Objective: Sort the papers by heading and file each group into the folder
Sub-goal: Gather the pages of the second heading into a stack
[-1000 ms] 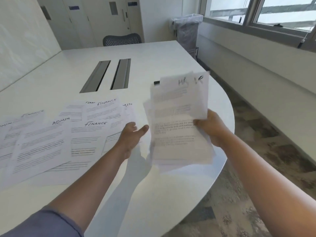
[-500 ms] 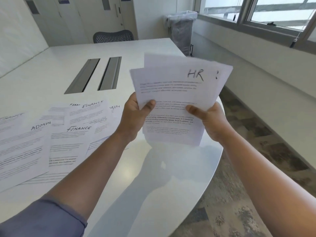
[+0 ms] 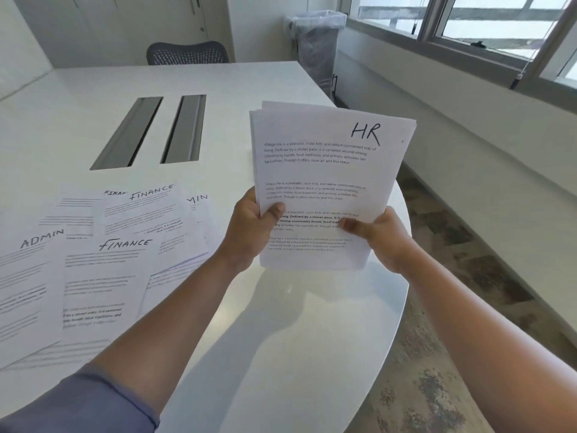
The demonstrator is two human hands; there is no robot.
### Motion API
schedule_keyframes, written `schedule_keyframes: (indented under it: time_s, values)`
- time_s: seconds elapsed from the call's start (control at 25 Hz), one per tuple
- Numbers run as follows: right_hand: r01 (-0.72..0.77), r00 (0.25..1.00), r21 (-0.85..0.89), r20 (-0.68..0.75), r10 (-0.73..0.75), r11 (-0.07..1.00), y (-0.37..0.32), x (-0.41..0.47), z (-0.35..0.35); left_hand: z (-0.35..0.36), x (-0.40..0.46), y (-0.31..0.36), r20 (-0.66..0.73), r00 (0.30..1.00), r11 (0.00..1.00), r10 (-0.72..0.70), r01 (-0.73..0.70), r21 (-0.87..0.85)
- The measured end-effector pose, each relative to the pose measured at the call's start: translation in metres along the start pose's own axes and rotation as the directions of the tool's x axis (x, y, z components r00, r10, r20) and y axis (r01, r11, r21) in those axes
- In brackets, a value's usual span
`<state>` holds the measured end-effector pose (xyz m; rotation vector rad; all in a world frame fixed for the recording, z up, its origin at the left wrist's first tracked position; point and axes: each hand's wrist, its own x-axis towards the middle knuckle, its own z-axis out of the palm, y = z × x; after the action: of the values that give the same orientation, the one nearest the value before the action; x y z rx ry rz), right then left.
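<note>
A stack of white sheets headed HR (image 3: 324, 170) is held upright above the table's right end. My left hand (image 3: 254, 226) grips its lower left edge, thumb on the front. My right hand (image 3: 379, 234) grips the lower right edge the same way. On the table to the left lie loose sheets headed FINANCE (image 3: 125, 267), another FINANCE sheet (image 3: 146, 207) and an ADMIN sheet (image 3: 25, 289), overlapping one another. No folder is in view.
The white table (image 3: 281, 323) curves round at its right end, with floor beyond. Two grey cable slots (image 3: 150, 132) sit in the middle of the table. A mesh chair (image 3: 187, 53) and a lined bin (image 3: 315, 45) stand at the far end.
One second ago only my right hand held the loose, fanned HR sheets. My left hand has joined it, and the sheets are now squared into a neat stack, raised upright.
</note>
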<state>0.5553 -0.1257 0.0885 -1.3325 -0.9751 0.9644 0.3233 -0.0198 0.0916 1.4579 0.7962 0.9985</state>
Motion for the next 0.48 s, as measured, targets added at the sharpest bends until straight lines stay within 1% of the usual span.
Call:
schedule_keyframes:
  time_s: [0.12, 0.28, 0.4, 0.48]
  values:
    - [0.031, 0.999, 0.038, 0.01, -0.031, 0.999, 0.003, 0.014, -0.014, 0.014, 0.01, -0.007, -0.043, 0.999, 0.999, 0.021, -0.023, -0.041]
    - [-0.047, 0.995, 0.054, 0.086, 0.042, 0.997, 0.016, 0.025, -0.036, 0.04, 0.008, -0.028, -0.07, 0.996, 0.999, -0.051, 0.052, 0.009]
    - [-0.038, 0.994, 0.107, 0.104, 0.026, 0.994, 0.022, 0.037, -0.057, 0.057, 0.013, -0.025, -0.102, 0.993, 0.998, -0.056, 0.052, -0.039]
    - [-0.027, 0.99, 0.089, 0.143, 0.014, 0.996, 0.026, 0.04, -0.061, 0.066, 0.014, -0.02, -0.098, 0.994, 0.998, -0.055, 0.052, -0.034]
